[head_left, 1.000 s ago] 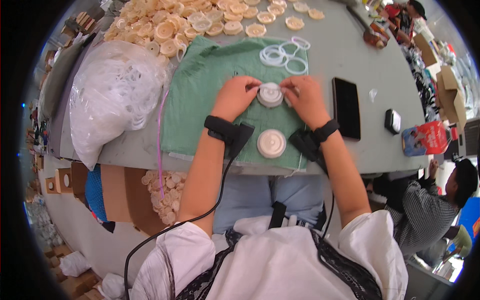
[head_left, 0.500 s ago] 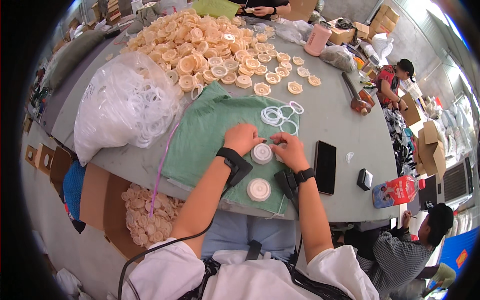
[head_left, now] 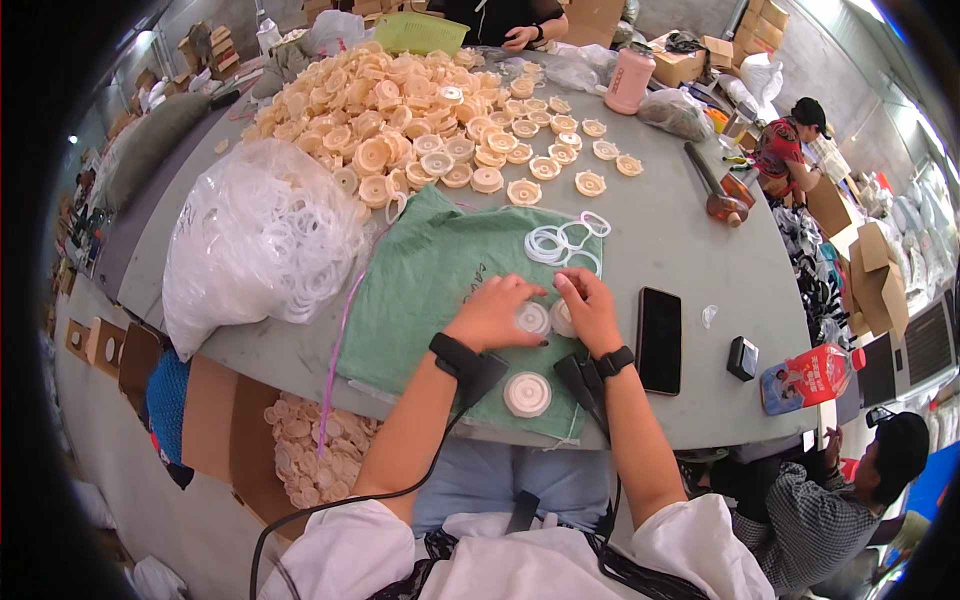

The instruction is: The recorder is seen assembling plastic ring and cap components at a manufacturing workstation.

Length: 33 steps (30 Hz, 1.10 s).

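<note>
My left hand [head_left: 498, 315] curves its thumb and fingers around a round, pale plastic cap [head_left: 533, 320] on the green cloth [head_left: 420, 285]. Beside it my right hand [head_left: 592, 310] has its fingers drawn together; whatever they hold is too small to make out. A second cap [head_left: 562, 320] is partly hidden under that hand. Nearer to me lies another ridged cap [head_left: 527, 394], touched by neither hand. Beyond my hands, several white sealing rings [head_left: 550, 243] lie loosely overlapped on the cloth.
A clear bag of white rings [head_left: 260, 250] stands at left, beneath a large heap of cream plastic parts [head_left: 380, 110]. Right of my hands are a black phone [head_left: 659, 340], a small black box [head_left: 742, 358], a red-labelled bottle [head_left: 808, 380] and a hammer [head_left: 718, 190]. Co-workers sit around.
My left hand has opened wider and come down around a cap. The right hand has shifted slightly, and a second cap now shows beside the first. The whole view has shifted a little.
</note>
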Available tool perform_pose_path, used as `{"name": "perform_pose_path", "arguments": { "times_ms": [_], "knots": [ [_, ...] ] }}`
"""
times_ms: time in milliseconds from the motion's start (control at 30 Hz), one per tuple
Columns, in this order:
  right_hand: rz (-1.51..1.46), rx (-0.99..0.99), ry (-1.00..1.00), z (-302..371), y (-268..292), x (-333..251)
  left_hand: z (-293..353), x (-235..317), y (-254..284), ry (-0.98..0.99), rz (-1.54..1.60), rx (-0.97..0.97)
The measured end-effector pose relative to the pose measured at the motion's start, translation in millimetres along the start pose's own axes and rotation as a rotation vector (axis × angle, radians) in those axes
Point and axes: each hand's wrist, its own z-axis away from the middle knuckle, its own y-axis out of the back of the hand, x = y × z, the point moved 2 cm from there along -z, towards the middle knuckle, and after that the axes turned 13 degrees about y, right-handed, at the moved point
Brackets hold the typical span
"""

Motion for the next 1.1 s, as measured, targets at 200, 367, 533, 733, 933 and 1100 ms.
{"name": "perform_pose_path", "arguments": {
  "times_ms": [200, 367, 533, 733, 933, 1100],
  "knots": [
    [-0.439, -0.084, 0.066, 4.1, -15.8, -8.3, 1.9, 11.4, -4.1, 0.016, -0.061, 0.04],
    [-0.445, 0.09, 0.027, -0.2, -6.2, -0.5, -0.3, 20.1, -4.4, -0.036, -0.181, 0.0],
    [-0.431, 0.159, 0.038, -3.2, 1.2, 8.0, -4.3, -10.0, 2.0, 0.008, -0.131, 0.068],
    [-0.449, 0.212, 0.027, -10.7, 11.8, 9.6, 18.2, -38.0, 23.6, 0.11, -0.202, 0.207],
    [-0.45, 0.162, 0.04, -14.0, 7.6, 15.9, 50.2, -38.3, 36.5, 0.191, -0.247, 0.175],
    [-0.44, 0.172, 0.012, -11.7, 7.2, 18.0, 78.7, -35.7, 37.6, 0.109, -0.421, 0.286]
  ]
}}
